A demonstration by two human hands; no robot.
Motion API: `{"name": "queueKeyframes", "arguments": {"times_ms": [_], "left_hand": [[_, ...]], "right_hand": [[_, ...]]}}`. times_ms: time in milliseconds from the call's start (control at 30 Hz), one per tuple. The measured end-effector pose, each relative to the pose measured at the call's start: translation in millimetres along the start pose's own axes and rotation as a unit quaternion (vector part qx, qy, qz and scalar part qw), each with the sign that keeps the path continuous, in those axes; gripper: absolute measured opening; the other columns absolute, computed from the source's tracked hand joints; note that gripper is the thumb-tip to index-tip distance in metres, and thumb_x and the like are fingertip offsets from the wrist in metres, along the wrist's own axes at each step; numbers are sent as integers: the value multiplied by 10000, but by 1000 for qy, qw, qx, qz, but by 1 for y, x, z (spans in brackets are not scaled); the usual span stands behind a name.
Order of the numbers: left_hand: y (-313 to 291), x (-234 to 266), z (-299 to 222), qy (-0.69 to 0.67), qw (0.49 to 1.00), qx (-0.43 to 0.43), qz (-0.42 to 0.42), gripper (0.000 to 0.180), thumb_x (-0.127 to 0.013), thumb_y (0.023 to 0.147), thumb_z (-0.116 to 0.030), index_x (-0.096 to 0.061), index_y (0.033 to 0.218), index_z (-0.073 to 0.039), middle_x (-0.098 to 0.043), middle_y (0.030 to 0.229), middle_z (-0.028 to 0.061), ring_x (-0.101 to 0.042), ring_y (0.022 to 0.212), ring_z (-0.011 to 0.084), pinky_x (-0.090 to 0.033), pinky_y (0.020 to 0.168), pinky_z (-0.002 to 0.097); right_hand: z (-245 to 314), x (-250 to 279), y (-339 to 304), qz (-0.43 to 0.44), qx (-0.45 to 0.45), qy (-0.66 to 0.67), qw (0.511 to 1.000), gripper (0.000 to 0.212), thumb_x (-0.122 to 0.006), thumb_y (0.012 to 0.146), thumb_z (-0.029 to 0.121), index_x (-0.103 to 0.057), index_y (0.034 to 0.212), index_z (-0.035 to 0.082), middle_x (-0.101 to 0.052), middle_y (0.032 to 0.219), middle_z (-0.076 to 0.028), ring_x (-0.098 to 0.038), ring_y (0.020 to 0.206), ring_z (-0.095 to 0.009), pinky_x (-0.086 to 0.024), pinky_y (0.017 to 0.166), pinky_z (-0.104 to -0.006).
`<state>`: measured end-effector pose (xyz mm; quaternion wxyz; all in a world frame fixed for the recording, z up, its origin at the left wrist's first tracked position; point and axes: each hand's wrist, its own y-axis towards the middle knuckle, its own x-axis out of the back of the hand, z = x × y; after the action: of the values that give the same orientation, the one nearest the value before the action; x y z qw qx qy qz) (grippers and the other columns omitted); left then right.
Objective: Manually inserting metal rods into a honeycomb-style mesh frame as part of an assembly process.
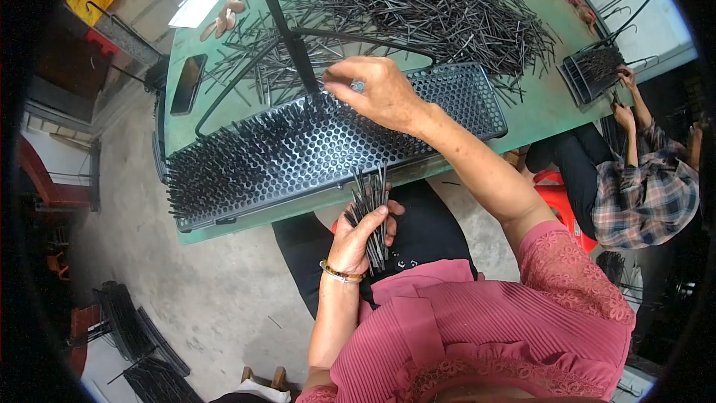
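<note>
My left hand (349,246) is wrapped round a bundle of thin black sticks (368,201), held roughly upright above my lap. Over the far edge of a long black perforated rack (388,138), my right hand (384,97) has its thumb and fingers drawn together beside a black upright post (294,52). What those fingertips hold, if anything, is too small and dark to make out. Black sticks (231,160) stand packed in the holes across the rack's left part. Bare holes show on its right part.
A large heap of loose black sticks (440,7) covers the green table (526,134) behind the rack. A phone (189,84) and white paper (200,5) lie at the left. On the right, another person (645,186) works at a smaller black rack (593,75).
</note>
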<state>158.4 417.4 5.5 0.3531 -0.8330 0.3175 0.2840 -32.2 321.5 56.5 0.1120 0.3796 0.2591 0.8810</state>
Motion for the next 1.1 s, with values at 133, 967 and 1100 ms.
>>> {"name": "queueKeyframes", "arguments": {"times_ms": [133, 967, 1100], "left_hand": [[1, 1, 1, 1, 1000, -3, 5, 382, -583, 865, -117, -480, 1220, -20, -620, 933, 124, -566, 673, 123, -466, 531, 231], [4, -2, -8, -20, 1000, -1, 1, 368, -589, 842, -85, -506, 1175, 47, -607, 1073, 203, -624, 871, 212, -545, 734, 317], [7, -3, -7, -70, 997, -11, -39, 362, -586, 856, -86, -479, 1179, 36, -609, 1048, 198, -625, 932, 258, -541, 795, 373]], "right_hand": [[-5, -4, -3, -28, 18, -12, 999, 163, -653, 800, 129, -660, 888, -8, -661, 836, -134, -651, 760, -241, -505, 669, -319], [-6, 1, -16, -34, 19, -47, 998, 156, -656, 794, 110, -650, 920, 19, -668, 826, -100, -648, 765, -227, -472, 723, -321], [0, -2, -12, -75, -36, 33, 996, 387, -677, 788, 73, -559, 1156, 48, -673, 824, -97, -671, 784, -172, -524, 688, -282]]}}
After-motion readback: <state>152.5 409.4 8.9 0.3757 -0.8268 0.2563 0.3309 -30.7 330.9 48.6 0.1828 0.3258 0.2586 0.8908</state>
